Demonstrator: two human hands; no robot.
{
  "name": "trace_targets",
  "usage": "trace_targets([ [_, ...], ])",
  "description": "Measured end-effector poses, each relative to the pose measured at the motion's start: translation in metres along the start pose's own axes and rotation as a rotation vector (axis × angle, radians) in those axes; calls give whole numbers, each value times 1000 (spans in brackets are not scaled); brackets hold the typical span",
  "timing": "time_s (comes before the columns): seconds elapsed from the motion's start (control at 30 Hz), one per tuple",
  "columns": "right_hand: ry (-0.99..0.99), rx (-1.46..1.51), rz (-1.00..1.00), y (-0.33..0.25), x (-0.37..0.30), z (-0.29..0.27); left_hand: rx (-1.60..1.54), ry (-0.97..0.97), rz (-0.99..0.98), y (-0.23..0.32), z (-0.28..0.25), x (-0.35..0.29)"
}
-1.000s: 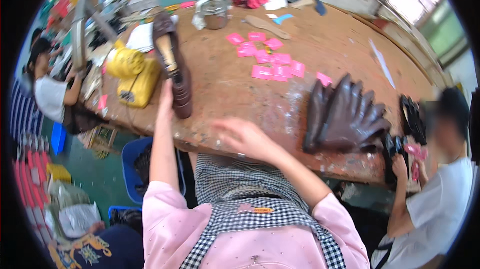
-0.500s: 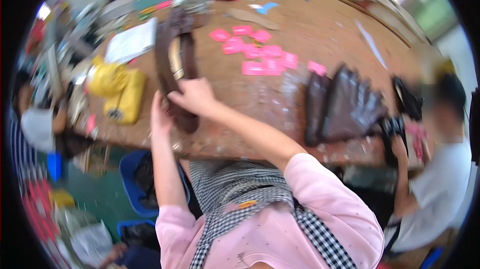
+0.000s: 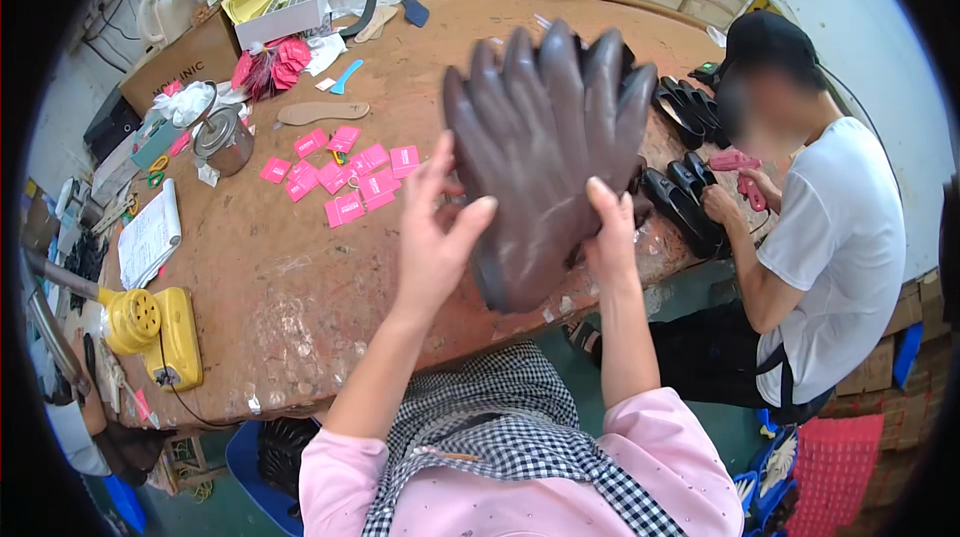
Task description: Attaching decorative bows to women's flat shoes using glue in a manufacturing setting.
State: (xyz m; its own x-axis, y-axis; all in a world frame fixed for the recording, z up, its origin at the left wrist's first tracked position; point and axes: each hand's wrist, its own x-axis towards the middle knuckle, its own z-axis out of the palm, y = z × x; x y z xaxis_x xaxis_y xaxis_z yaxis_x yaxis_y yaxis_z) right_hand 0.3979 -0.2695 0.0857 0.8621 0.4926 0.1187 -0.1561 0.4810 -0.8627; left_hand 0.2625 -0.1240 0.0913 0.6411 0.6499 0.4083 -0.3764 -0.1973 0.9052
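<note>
A dark brown leather-like piece (image 3: 535,177) is held up over the table's near edge. Its top spreads into several pointed, finger-like ridges, and its lower end narrows; I cannot tell its kind. My right hand (image 3: 612,237) grips its lower right side, thumb on the front and the other fingers partly hidden. At its left edge is my left hand (image 3: 437,222), fingers spread and thumb over the near face. Whether that hand's fingertips touch the piece is unclear.
Pink cards (image 3: 345,177) lie on the brown table (image 3: 270,307). A yellow device (image 3: 165,337) with a cord, a notepad (image 3: 150,232) and a metal can (image 3: 222,142) are on the left. On the right, a person (image 3: 840,207) holds a pink tool (image 3: 750,177) beside black shoes (image 3: 685,207).
My hands have moved right from a long dark brown item with a pale opening, which is no longer visible. The ridged brown piece has been lifted off the table. The view has turned right.
</note>
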Motion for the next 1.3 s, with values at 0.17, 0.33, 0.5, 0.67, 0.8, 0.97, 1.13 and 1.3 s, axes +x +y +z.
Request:
trace_targets([
  [0.17,11,-57,211,7,28,-60,195,-47,-95,-51,47,2],
  [0.33,-104,-380,211,-3,18,-91,164,-33,-89,-67,32,-20],
  [0.5,217,-601,-95,-10,-20,-127,293,42,-60,-86,3,-57],
  [0.67,156,-261,246,44,-29,-131,-195,85,-373,-120,5,-81],
  [0.8,133,-90,365,77,-16,-123,-227,25,-461,-119,29,-69],
  [0.97,223,-43,519,79,0,-92,-24,-9,-448,-127,27,-63],
  [1.13,177,-44,482,125,80,-74,-18,-11,-350,-160,-2,16],
  [1.3,-5,-103,438,153,228,-35,202,13,-305,-216,-15,144],
])
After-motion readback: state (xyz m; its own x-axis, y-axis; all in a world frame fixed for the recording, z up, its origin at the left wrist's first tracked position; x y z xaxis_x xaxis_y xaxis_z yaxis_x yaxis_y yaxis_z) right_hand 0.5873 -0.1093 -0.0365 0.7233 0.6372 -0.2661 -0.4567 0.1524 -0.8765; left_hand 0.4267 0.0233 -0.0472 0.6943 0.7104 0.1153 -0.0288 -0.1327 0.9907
